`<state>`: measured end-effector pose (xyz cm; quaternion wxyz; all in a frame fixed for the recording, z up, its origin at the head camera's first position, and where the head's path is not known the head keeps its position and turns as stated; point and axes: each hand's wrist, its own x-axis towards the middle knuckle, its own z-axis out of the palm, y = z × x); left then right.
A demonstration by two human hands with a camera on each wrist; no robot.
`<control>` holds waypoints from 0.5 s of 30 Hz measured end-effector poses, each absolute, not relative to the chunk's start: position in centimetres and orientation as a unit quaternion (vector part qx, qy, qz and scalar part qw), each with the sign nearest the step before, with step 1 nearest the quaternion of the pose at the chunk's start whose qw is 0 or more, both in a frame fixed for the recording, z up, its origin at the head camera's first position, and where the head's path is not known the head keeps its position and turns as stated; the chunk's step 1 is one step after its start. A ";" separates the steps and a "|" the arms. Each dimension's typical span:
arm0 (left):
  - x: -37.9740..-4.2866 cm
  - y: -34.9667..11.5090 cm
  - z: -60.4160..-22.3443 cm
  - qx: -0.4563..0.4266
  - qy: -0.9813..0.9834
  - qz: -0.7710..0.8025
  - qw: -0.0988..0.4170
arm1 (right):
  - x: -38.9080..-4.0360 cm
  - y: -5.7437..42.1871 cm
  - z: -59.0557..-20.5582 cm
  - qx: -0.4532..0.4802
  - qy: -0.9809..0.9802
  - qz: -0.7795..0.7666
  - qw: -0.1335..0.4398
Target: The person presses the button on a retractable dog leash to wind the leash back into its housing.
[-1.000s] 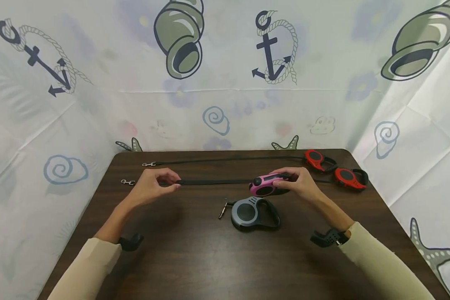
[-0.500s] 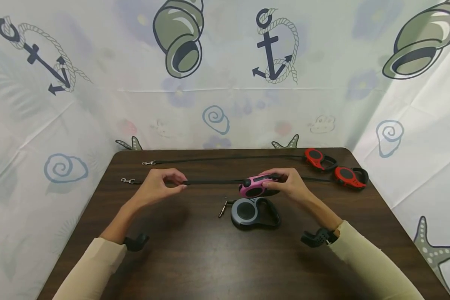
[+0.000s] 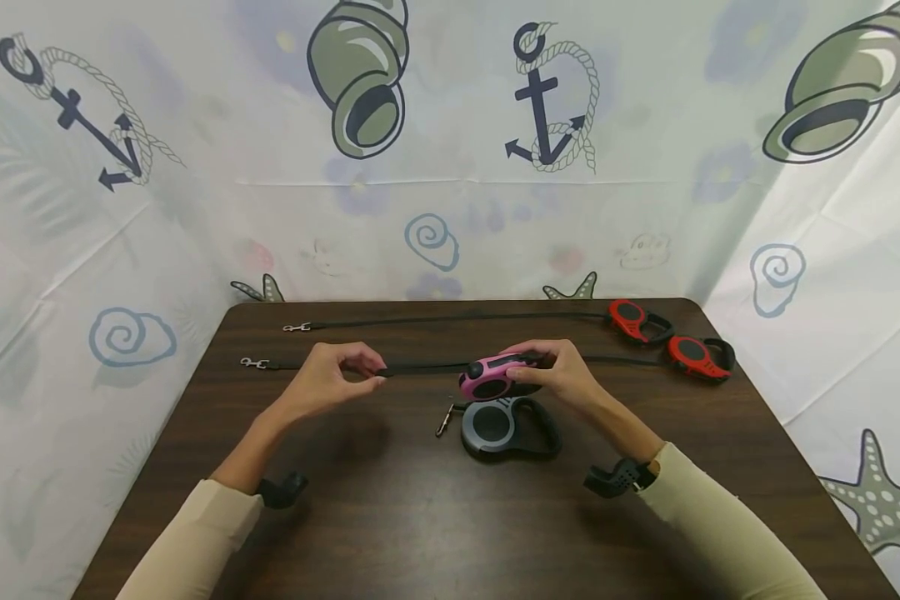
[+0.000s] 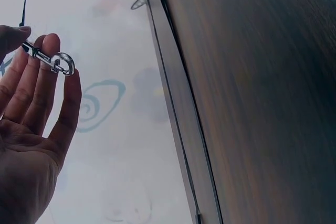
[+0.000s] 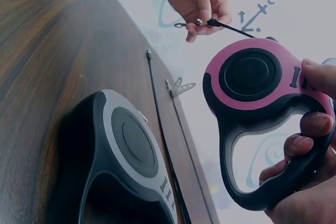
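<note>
My right hand (image 3: 558,379) grips the black handle of a pink retractable dog leash (image 5: 247,74), held up above the table. Its thumb lies on the pink casing. A short black stretch of its strap (image 3: 427,367) runs level from the casing to my left hand (image 3: 333,379). Thumb and fingers there pinch the strap's end at its silver snap hook (image 4: 50,60), which lies across the fingers in the left wrist view. Just below the pink casing, a grey retractable leash (image 3: 492,423) rests on the table, its small metal hook (image 3: 445,421) at its left.
Two red retractable leashes, one farther back (image 3: 630,314) and one nearer (image 3: 693,354), lie at the table's back right. Their black straps stretch left across the brown table (image 3: 420,525) to silver hooks. A patterned cloth (image 3: 465,233) hangs behind.
My right hand has moved left with the pink leash, and my left hand has shifted right with the strap's end. The strap between them is now shorter. The leashes on the table stay put.
</note>
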<state>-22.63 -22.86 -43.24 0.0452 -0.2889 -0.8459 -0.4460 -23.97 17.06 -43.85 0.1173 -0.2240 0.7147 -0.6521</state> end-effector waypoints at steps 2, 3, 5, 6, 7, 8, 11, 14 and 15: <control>-22.6 -22.7 -43.2 -0.290 -0.845 -0.448 0.045 | -23.9 16.8 -43.8 -0.225 0.712 -0.655 0.119; -22.6 -22.7 -43.2 -0.290 -0.844 -0.448 0.045 | -23.9 16.7 -43.8 -0.227 0.711 -0.655 0.118; -22.5 -22.6 -43.2 -0.293 -0.843 -0.449 0.046 | -23.9 16.4 -43.9 -0.234 0.710 -0.654 0.115; -22.5 -22.5 -43.2 -0.294 -0.842 -0.450 0.046 | -23.9 16.3 -43.9 -0.236 0.710 -0.654 0.114; -22.5 -22.4 -43.2 -0.294 -0.842 -0.450 0.046 | -23.9 16.1 -44.0 -0.239 0.708 -0.655 0.114; -22.4 -22.3 -43.2 -0.293 -0.842 -0.450 0.045 | -23.8 16.0 -44.0 -0.239 0.706 -0.657 0.115; -22.4 -22.1 -43.2 -0.295 -0.842 -0.450 0.044 | -23.8 15.5 -44.1 -0.238 0.697 -0.665 0.124; -22.5 -21.9 -43.2 -0.297 -0.842 -0.448 0.041 | -23.6 15.0 -44.2 -0.235 0.690 -0.672 0.132; -22.5 -21.8 -43.3 -0.299 -0.842 -0.448 0.040 | -23.6 14.8 -44.3 -0.235 0.688 -0.673 0.133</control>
